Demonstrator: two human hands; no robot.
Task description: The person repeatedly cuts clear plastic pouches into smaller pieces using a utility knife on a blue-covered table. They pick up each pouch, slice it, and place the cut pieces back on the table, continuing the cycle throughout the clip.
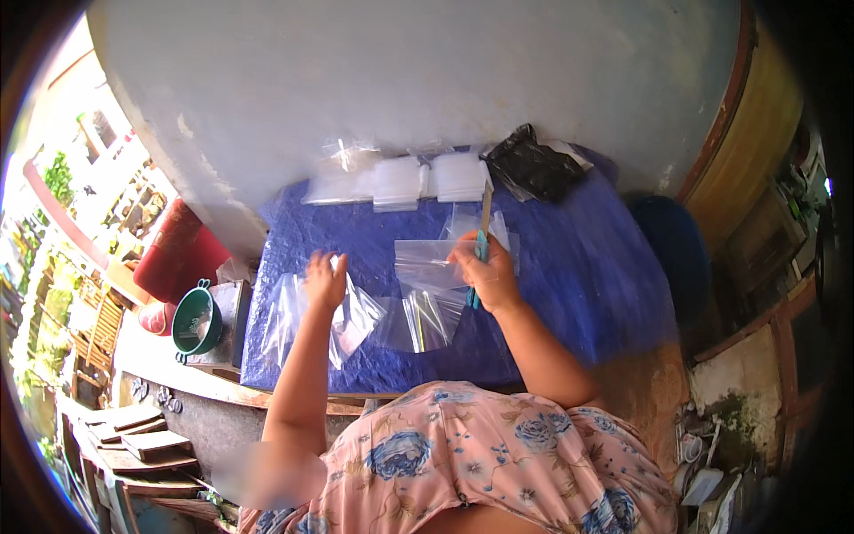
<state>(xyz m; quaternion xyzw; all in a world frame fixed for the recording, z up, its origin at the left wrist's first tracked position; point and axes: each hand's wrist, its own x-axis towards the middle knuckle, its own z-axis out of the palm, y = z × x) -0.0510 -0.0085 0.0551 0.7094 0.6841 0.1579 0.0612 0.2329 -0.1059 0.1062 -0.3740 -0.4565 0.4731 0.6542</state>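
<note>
My right hand (490, 270) grips a knife (482, 247) with a teal handle, its narrow blade pointing away from me towards the wall. The fingers of that hand also meet the edge of a clear plastic zip bag (427, 260); whether they pinch it, I cannot tell. On the left, my left hand (325, 280) is raised with fingers apart over loose clear plastic sheeting (357, 320), and nothing shows in its grasp. Another clear plastic bag (423, 324) lies between my hands, nearer to me. More flat clear bags (460, 220) lie just beyond my right hand.
A blue tarp (574, 267) covers the table. Along the wall stand stacks of clear bags (397, 180) and a crumpled black plastic bag (534, 167). A green basin (198, 320) sits on a box at the left; a dark blue tub (670, 253) is right of the table.
</note>
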